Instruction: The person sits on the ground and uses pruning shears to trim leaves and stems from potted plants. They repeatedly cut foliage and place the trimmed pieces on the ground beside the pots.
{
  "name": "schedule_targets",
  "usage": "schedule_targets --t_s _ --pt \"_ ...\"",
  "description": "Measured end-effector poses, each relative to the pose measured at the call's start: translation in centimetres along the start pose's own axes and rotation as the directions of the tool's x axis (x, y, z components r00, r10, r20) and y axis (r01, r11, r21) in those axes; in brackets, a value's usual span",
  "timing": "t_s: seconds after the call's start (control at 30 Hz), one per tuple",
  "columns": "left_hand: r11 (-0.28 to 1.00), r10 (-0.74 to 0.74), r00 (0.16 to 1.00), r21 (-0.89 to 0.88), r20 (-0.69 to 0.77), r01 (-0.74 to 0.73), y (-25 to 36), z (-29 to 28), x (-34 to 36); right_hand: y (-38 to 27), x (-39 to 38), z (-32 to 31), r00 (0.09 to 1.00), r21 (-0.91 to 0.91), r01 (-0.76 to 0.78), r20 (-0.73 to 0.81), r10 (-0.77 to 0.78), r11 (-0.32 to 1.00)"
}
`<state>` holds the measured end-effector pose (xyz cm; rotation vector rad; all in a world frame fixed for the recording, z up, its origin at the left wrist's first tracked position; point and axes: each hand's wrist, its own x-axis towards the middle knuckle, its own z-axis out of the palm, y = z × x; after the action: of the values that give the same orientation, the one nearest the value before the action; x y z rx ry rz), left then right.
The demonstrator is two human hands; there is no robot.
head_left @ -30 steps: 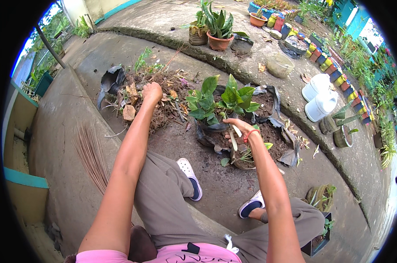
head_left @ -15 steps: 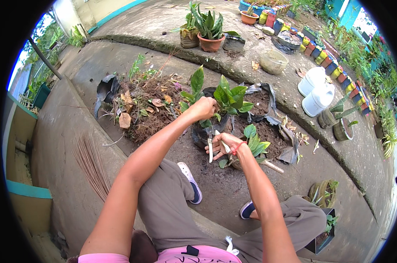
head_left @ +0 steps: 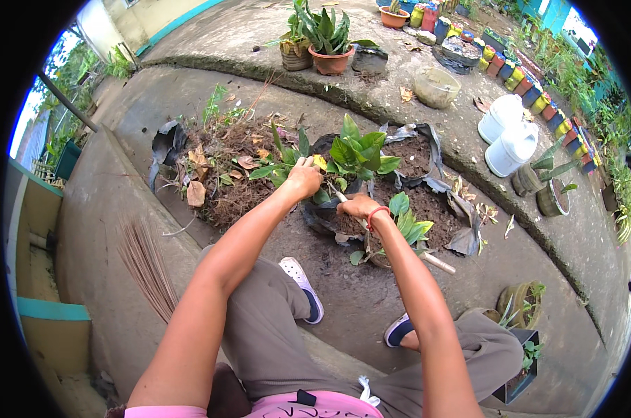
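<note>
My left hand (head_left: 304,179) is closed around a green leafy stem (head_left: 287,155) in the middle of the view, beside a yellow leaf (head_left: 320,161). Just to its right, my right hand (head_left: 361,207) grips pruning shears (head_left: 339,195) by pale handles, their tips reaching in among the stems; the blades are mostly hidden. A broad-leaved green plant (head_left: 357,148) stands right behind both hands. Below it, a torn black plastic bag (head_left: 319,218) is partly covered by my right hand. Another leafy plant (head_left: 407,224) sits beside my right wrist.
Dark soil (head_left: 437,212) lies in torn plastic on the right, near a wooden handle (head_left: 439,262). Left of my hands is a heap of soil and dry leaves (head_left: 225,188). A stick broom (head_left: 147,268) lies further left. White jugs (head_left: 512,148) and potted plants (head_left: 331,63) line the raised ledge.
My right hand has closed round the shears, whose handles were spread apart over an open palm, and moved them up to the stems. My left hand has shifted left, drawing the leafy stem with it.
</note>
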<state>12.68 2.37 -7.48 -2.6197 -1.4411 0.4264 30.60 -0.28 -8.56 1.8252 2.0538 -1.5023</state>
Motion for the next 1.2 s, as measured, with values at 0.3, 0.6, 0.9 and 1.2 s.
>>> schedule_targets --t_s 0.3,0.6,0.9,1.2 --pt "0.999 -0.035 0.997 -0.03 -0.072 0.033 -0.6 0.4 0.1 -1.2 3.8 -0.7 0.991 -0.069 -0.05 -0.13 0.041 0.996" --pt "0.991 -0.093 0.996 -0.099 -0.012 0.092 -1.2 -0.3 -0.2 -0.3 3.3 -1.1 0.988 -0.201 -0.028 -0.155 -0.004 0.979" --pt "0.986 -0.07 0.997 -0.155 -0.04 0.063 -1.3 -0.7 -0.3 -0.4 2.7 -0.7 0.981 0.314 -0.193 0.076 0.178 0.93" --pt "0.969 -0.19 0.975 -0.18 -0.112 0.168 -1.9 0.7 0.4 0.7 1.9 -1.0 0.951 0.687 -0.295 0.282 0.131 0.664"
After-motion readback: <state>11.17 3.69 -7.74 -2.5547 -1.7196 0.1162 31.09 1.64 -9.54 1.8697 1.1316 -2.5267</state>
